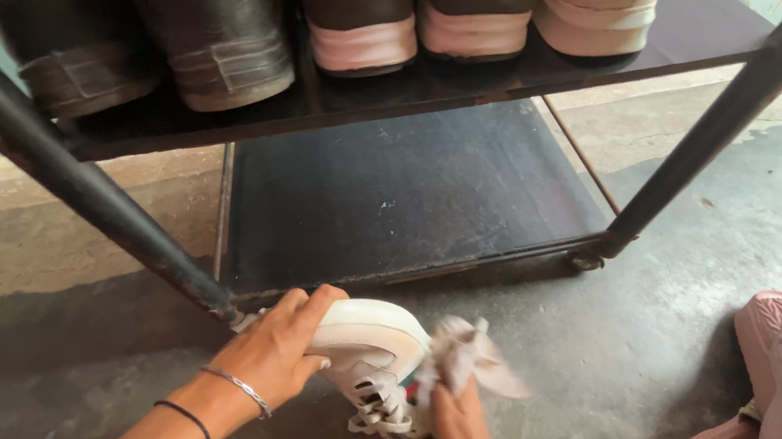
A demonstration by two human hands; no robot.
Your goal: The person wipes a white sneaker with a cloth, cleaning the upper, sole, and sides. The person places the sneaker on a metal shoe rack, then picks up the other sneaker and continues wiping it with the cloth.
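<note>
A white sneaker [377, 345] with loose laces lies on its side on the concrete floor, in front of the shoe rack. My left hand [283, 349] grips it from the left, fingers over the sole side. My right hand [456, 423] holds a crumpled pale cloth [469, 354] against the sneaker's right side. The cloth is motion-blurred. Both wrists wear bracelets.
A black metal shoe rack [394, 190] stands ahead, its lower shelf dark and bare, its upper shelf carrying several brown and pink-soled shoes [208, 12]. Slanted black posts [72, 178] frame it. Pink slippers [781, 411] lie on the floor at right.
</note>
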